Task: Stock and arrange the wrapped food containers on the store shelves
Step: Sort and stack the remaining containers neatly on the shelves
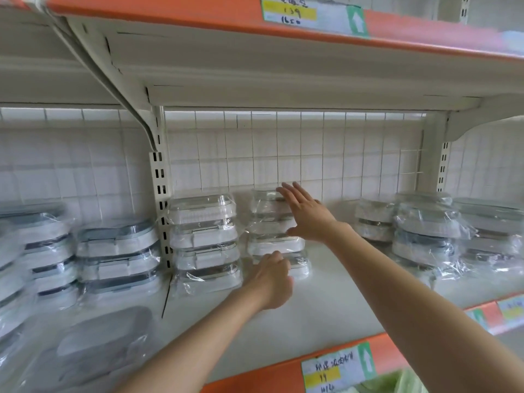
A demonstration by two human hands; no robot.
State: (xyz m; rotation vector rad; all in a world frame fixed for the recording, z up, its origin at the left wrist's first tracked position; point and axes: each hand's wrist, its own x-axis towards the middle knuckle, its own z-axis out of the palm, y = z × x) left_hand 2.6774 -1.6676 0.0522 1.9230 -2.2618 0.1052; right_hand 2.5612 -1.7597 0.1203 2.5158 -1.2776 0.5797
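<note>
A stack of clear-wrapped white food containers [269,245] stands at the back middle of the white shelf [326,302]. My right hand [306,214] rests flat against the stack's upper right side, fingers spread. My left hand [273,279] curls around the front of the lowest container in that stack; its fingertips are hidden. Just left stands a taller stack of wrapped containers [205,242], next to the slotted upright [160,211].
More wrapped stacks stand at the right [425,231] and on the left shelf bay [116,256]. A grey-lidded wrapped container [96,341] lies flat at the front left. An orange shelf edge with a price label [337,370] runs below; another shelf hangs overhead.
</note>
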